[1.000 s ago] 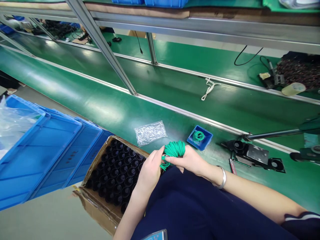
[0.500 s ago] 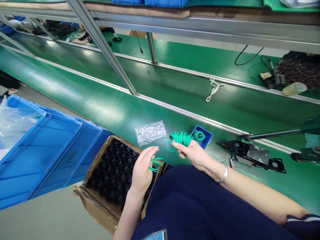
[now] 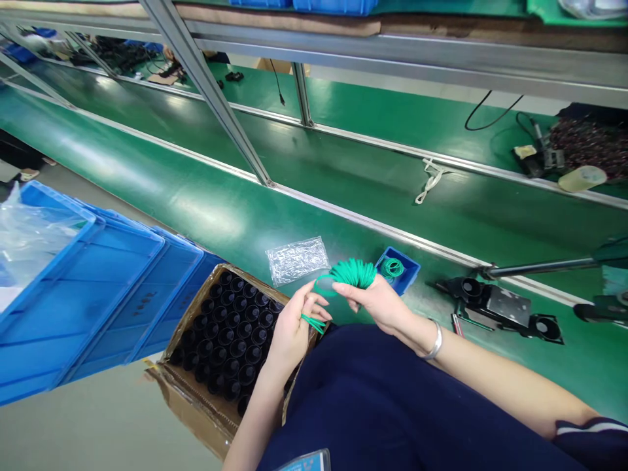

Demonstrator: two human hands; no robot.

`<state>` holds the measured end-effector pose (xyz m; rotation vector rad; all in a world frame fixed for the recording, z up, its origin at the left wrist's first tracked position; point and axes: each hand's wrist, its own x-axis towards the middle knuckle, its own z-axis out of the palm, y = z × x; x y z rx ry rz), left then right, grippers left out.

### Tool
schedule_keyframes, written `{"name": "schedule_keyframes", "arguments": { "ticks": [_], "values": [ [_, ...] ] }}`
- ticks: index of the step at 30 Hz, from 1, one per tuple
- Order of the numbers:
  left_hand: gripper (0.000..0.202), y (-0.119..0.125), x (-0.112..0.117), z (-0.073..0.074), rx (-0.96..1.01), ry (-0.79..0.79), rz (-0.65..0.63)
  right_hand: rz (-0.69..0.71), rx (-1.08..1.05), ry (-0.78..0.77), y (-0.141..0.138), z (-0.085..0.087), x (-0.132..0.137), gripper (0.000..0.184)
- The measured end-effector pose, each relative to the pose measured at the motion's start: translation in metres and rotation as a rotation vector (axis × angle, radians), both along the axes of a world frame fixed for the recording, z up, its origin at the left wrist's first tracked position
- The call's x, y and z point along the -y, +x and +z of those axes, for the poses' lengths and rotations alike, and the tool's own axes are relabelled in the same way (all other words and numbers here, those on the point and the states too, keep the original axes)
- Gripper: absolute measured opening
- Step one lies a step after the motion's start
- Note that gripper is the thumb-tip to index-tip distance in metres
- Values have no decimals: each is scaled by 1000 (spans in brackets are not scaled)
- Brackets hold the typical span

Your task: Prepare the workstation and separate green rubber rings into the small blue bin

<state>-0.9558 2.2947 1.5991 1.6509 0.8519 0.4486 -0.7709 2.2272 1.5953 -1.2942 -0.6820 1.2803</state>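
Observation:
My right hand (image 3: 380, 302) is closed around a thick bunch of thin green rings (image 3: 354, 271) above the bench's front edge. The fingertips of my left hand (image 3: 289, 327) meet one ring that sticks out at the bunch's left end. A few more green rings (image 3: 314, 322) hang in the curled fingers of that same hand. Just behind the right hand, a small blue bin (image 3: 408, 277) contains some loose green rings (image 3: 392, 267). A clear plastic bag (image 3: 297, 261) lies flat on the green bench, beyond my hands.
Below my left forearm stands an open cardboard box (image 3: 184, 418) filled with black cup-like parts (image 3: 226, 337). Stacked blue crates (image 3: 122, 275) lean at the left. A black fixture (image 3: 503, 307) sits at the right. Metal posts (image 3: 210, 91) rise from the bench (image 3: 196, 203).
My left hand has moved up and right to the bunch, and its fingers now touch a ring at the end. The right hand has barely moved.

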Motion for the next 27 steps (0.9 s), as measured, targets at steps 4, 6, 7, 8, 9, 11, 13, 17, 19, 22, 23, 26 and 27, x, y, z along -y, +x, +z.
{"name": "schedule_keyframes", "arguments": {
  "ticks": [4,6,7,8,9,11,13,17,19,22,23,26,27],
  "values": [
    [42,0,-3,-3,-36,-2,58,147,58,12,-5,1,-2,39],
    [41,1,-4,-7,-146,99,70,298,47,36,-18,0,1,37],
    [40,1,-4,-9,-195,140,71,335,47,29,-25,-3,2,37],
    [40,0,-4,-12,-229,155,64,345,50,7,-30,-7,4,36],
    [40,-2,-3,-15,-244,131,53,336,53,-20,-35,-12,6,36],
    [42,-10,0,-24,-223,-28,18,277,35,-76,-37,-23,8,35],
    [45,-20,4,-36,-142,-223,8,156,-1,-123,-31,-33,8,37],
    [51,-26,4,-63,-6,-286,91,-7,-96,-274,-17,-47,8,44],
    [60,-18,-4,-72,54,-293,27,15,-178,-328,-15,-49,10,43],
    [75,0,-20,-75,177,-348,-272,222,-311,-372,-16,-50,18,36],
    [76,5,-24,-75,211,-371,-393,326,-352,-386,-15,-50,21,34],
    [73,12,-19,-79,251,-493,-612,564,-420,-455,-13,-53,35,34],
    [70,12,-11,-85,235,-541,-587,569,-416,-487,-12,-56,40,36]
  ]
}}
